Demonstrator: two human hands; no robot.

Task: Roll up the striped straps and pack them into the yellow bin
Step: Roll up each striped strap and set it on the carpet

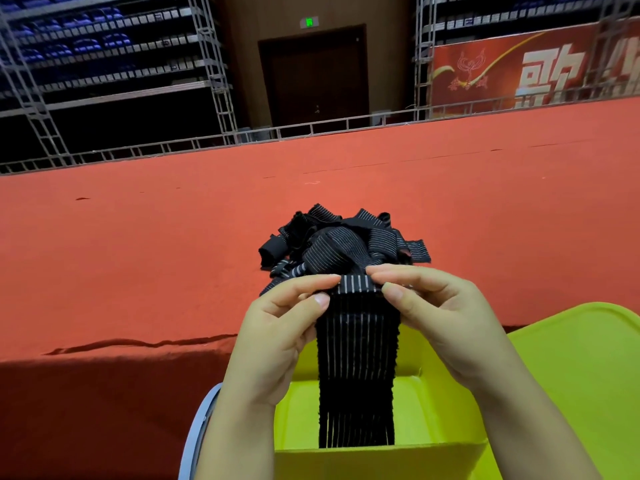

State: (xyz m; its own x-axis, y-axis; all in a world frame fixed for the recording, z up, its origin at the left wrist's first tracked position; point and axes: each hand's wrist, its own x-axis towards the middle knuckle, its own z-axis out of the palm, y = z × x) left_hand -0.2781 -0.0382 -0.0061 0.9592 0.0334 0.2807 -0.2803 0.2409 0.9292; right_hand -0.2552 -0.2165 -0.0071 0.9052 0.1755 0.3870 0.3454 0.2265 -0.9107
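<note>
A black strap with thin white stripes [356, 368] hangs straight down into the yellow bin [446, 410]. Its top end is folded over. My left hand [277, 337] pinches the left corner of that fold between thumb and fingers. My right hand [446, 317] pinches the right corner the same way. Behind my hands a loose heap of more striped straps [343, 240] lies on the red carpeted platform [138, 254]. The strap's lower end is hidden behind the bin's near wall.
The bin's yellow lid [581, 368] stands tilted at the right. A grey-white rim [201, 417] shows beside the bin at lower left. Metal truss rails [207, 140] edge the platform's far side, with a dark door and racks beyond.
</note>
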